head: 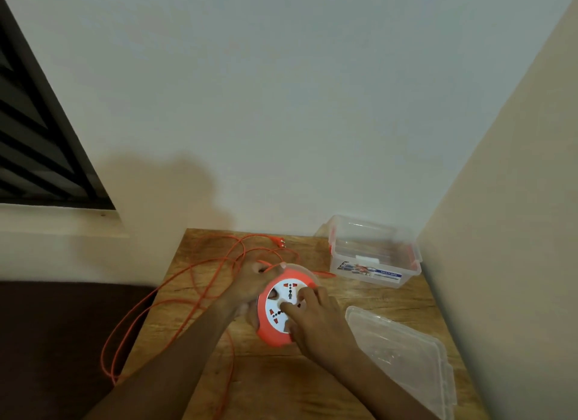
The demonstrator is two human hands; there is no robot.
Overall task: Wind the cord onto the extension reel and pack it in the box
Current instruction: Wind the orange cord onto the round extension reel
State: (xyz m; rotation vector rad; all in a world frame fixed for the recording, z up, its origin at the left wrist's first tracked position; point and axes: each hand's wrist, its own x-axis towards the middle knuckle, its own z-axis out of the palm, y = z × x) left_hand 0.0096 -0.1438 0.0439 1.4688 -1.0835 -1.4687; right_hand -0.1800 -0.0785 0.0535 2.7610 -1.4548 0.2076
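An orange extension reel (275,333) with a white socket face is tilted up over the middle of the wooden table (281,385). My left hand (250,282) grips its far left rim, where the orange cord (187,272) comes in. My right hand (316,319) rests on the socket face with fingers pressed against it. Most of the cord lies in loose loops on the left of the table and hangs over its left edge. The plug (279,242) lies near the table's back edge. A clear plastic box (373,257) with orange clips stands open at the back right.
The box's clear lid (403,357) lies flat at the front right of the table. A wall runs close along the table's right side and another behind it. A dark cushion (56,341) sits to the left, below a window.
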